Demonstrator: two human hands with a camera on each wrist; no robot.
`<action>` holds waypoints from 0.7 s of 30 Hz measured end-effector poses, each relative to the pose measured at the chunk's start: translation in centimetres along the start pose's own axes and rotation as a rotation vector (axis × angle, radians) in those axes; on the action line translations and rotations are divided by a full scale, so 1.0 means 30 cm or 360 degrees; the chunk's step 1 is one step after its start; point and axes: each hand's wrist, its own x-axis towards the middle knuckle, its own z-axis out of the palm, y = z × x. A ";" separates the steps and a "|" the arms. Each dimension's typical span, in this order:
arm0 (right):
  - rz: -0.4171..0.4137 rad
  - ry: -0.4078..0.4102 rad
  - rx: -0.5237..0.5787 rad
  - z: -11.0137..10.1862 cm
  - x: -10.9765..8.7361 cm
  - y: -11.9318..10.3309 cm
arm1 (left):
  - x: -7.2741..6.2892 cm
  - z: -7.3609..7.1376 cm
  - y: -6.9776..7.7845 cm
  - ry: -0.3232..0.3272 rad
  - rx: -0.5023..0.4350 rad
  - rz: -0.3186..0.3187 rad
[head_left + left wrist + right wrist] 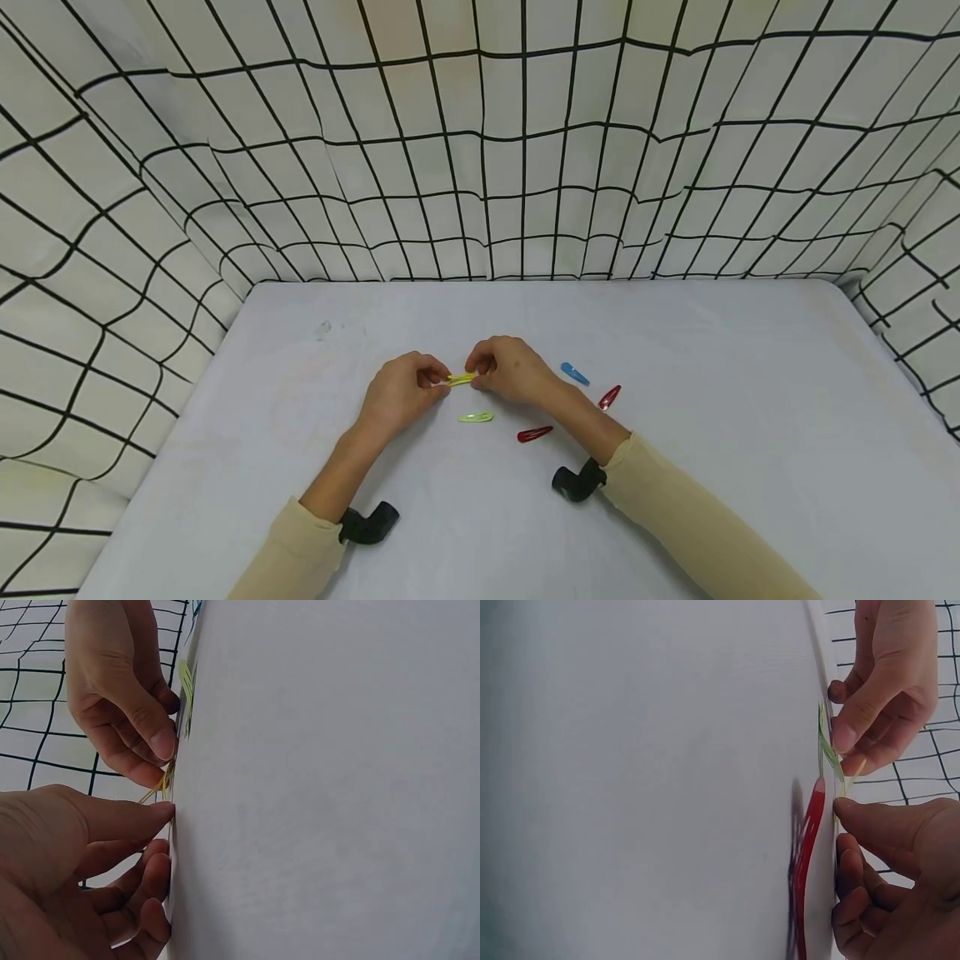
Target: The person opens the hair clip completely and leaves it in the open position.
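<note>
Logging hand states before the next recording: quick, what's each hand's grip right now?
Left hand: closed, pinching one end of the yellow hair clip.
Right hand: closed, pinching its other end.

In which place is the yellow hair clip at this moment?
In the head view, the yellow hair clip is below and slightly left of the picture's centre, pinched by the left hand and the right hand, beyond the green clip.

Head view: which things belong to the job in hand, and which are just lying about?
Seemingly in the job: left hand, right hand, and the yellow clip both pinch.
Probably just lying about: green clip, blue clip, red clip, other red clip.
</note>
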 end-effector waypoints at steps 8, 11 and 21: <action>0.0020 -0.0001 0.0012 -0.017 -0.025 0.005 | -0.015 0.002 0.008 0.0015 -0.0058 -0.0009; 0.0050 -0.0009 0.0013 -0.024 -0.035 0.009 | -0.024 0.005 0.017 0.0008 -0.0067 0.0001; 0.0029 -0.0123 0.0024 -0.042 -0.074 0.009 | -0.039 0.002 0.034 0.0014 -0.0030 -0.0091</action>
